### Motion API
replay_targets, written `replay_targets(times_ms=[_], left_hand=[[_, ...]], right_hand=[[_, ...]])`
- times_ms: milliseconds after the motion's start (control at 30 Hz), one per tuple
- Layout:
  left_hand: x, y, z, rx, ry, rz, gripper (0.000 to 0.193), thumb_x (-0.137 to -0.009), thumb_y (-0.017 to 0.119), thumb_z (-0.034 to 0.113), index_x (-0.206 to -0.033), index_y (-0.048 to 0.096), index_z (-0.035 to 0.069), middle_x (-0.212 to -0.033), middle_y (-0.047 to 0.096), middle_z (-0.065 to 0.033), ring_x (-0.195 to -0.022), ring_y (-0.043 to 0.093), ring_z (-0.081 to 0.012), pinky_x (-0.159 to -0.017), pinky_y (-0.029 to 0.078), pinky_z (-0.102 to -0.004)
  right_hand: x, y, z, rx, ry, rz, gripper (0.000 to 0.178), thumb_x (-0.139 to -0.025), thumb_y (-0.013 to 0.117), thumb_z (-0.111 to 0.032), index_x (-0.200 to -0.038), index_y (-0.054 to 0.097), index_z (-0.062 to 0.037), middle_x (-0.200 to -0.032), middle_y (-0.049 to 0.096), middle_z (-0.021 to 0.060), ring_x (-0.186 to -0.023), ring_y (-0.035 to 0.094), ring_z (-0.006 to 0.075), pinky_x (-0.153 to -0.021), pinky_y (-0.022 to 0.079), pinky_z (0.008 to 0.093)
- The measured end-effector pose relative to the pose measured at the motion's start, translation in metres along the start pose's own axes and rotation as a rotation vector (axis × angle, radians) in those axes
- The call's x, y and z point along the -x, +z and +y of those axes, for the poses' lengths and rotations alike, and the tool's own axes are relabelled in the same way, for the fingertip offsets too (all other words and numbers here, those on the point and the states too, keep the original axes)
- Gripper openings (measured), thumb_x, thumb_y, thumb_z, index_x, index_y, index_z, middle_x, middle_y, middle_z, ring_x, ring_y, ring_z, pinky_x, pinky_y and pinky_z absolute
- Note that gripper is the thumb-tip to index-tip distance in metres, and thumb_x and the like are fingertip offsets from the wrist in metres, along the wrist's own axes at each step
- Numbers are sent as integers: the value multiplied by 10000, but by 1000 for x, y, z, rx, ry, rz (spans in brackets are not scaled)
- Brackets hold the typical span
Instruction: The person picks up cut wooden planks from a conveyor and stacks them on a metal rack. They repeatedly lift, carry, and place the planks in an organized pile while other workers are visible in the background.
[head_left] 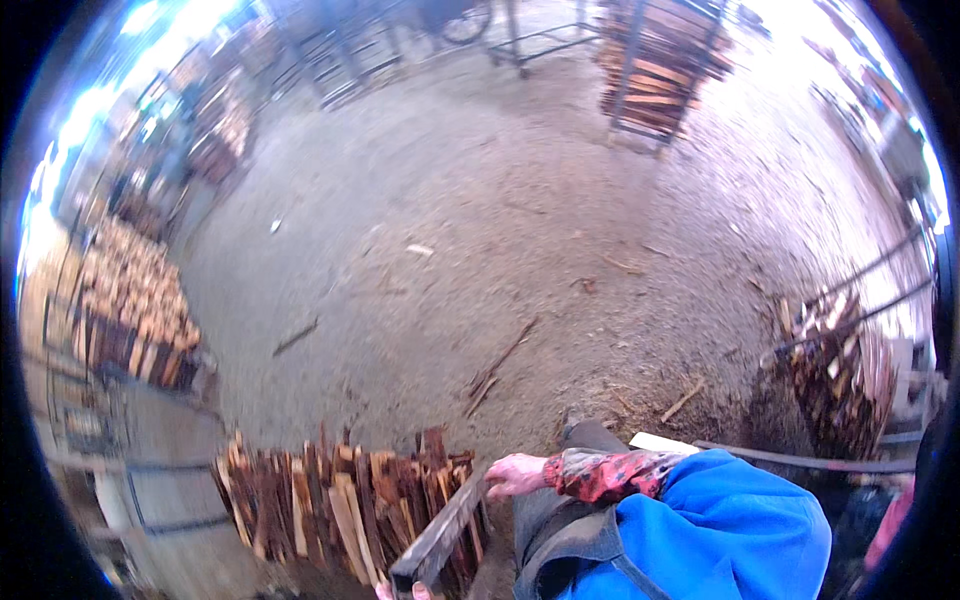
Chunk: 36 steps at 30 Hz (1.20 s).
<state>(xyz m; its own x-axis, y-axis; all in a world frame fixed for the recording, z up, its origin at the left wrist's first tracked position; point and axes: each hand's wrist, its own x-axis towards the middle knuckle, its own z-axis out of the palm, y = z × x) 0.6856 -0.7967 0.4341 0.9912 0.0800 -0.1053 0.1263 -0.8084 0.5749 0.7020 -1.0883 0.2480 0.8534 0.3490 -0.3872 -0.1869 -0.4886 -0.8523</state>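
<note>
A long split piece of firewood (pixel 440 532), dark along its face, slants across the lower middle between my hands. My right hand (pixel 515 476) closes round its far end, the arm reaching in from the right in a red-and-black patterned sleeve. At the lower edge, fingers of my left hand (pixel 404 592) grip the near end; the rest of that hand lies out of the picture. Just left of and beneath this piece stands a stack of split firewood (pixel 320 500), its sticks mostly upright and close together.
Dirt floor (pixel 400 300) carries scattered bark strips (pixel 503 366) and chips. Another firewood pile (pixel 135 300) stands at the left, and one in a metal rack (pixel 655 75) at the far right. More split wood (pixel 840 370) leans near a rail at the right.
</note>
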Motion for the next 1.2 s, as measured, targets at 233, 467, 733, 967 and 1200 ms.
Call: replay_targets(times_ms=[233, 467, 733, 967, 1200], left_hand=[[-28, 75, 126, -306, 437, 259, 512, -780, 706, 203, -1192, 519, -35, -1186, 542, -235, -1107, 502, -369, -947, 397, -421], [-66, 203, 169, 124, 49, -612, 355, -859, 616, 300, -1034, 635, -9, -918, 665, -112, -858, 595, -220, -782, 468, -320], [-136, 370, 125, -137, -358, -1162, 341, -844, 615, 315, -951, 643, -8, -880, 661, -92, -789, 584, -213, -703, 470, -316], [-228, 497, 240, -129, -287, -1309, 332, -834, 617, 315, -916, 643, -5, -848, 660, -80, -750, 584, -211, -674, 472, -320], [-278, 744, 494, 180, -118, -1178, 167, -803, 608, 124, -840, 521, -15, -642, 595, -123, -486, 579, -231, -412, 478, -366]], right_hand=[[114, -90, 149, -143, 500, 386, 405, -832, 549, -390, -1048, 638, -60, -952, 657, 174, -941, 619, 319, -820, 482, 404], [167, -150, 214, -305, 581, 714, 384, -828, 563, -374, -1041, 639, -64, -968, 657, 170, -937, 620, 314, -809, 487, 396], [230, -168, 304, -501, 788, 879, 428, -764, 560, -447, -920, 682, -67, -903, 655, 188, -894, 617, 348, -790, 482, 425], [313, -138, 356, -1026, 1257, 1219, 327, -786, 598, -353, -814, 674, -36, -710, 653, 95, -664, 634, 213, -611, 513, 338], [329, -110, 375, -1526, 1225, 1560, 258, -784, 663, -288, -778, 675, -31, -642, 645, 65, -544, 614, 154, -506, 510, 297]])
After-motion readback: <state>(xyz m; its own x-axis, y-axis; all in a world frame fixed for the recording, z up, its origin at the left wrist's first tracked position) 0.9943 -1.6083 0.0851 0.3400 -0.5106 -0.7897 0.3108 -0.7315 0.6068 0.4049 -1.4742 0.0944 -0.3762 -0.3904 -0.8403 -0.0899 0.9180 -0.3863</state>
